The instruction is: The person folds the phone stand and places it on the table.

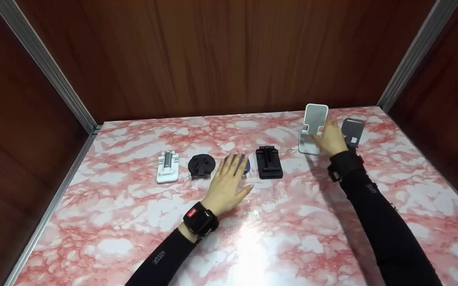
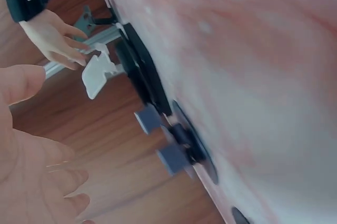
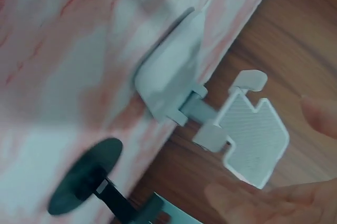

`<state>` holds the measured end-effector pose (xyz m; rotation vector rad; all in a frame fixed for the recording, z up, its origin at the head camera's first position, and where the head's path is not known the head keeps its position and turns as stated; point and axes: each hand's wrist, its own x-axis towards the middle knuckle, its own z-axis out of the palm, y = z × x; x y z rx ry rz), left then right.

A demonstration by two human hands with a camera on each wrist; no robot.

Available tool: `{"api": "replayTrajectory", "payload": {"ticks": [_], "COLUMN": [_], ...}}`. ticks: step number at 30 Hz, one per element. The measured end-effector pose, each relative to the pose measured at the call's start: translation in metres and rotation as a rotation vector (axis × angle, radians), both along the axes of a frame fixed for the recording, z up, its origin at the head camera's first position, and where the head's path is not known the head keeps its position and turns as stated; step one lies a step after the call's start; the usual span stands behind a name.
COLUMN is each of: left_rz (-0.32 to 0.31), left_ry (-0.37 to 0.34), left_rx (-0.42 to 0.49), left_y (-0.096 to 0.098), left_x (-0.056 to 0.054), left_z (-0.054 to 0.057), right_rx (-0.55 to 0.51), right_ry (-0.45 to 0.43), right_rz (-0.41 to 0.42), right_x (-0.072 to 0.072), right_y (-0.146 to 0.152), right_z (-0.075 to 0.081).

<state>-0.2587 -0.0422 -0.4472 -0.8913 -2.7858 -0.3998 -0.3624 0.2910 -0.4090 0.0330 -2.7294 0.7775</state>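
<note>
My right hand is beside a white phone stand whose plate is raised above its rectangular base. In the right wrist view, thumb and fingers lie either side of the plate, with a visible gap at the thumb. My left hand has its fingers spread above a blue round-based stand, hiding most of it. The left wrist view has that palm apart from the blue stand. Right of my right hand, a dark grey stand stands raised.
A folded white stand and a black round-based stand lie left of my left hand. Between the hands lies a folded black stand. Wood-grain panels enclose the red-and-white marbled table at the back and sides.
</note>
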Motion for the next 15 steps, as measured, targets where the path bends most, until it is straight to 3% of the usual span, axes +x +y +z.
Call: {"api": "replayTrajectory", "payload": {"ticks": [6, 15], "left_rz": [-0.029, -0.073], "left_ry": [0.002, -0.014], "left_rx": [-0.015, -0.069], "left_y": [0.017, 0.035], "left_x": [0.001, 0.002], "left_z": [0.006, 0.009], "right_rx": [-0.061, -0.257], "right_ry": [0.018, 0.036], "right_rz": [0.039, 0.000], "right_x": [-0.011, -0.023], "right_y": [0.006, 0.011], "right_z": [-0.006, -0.006]}}
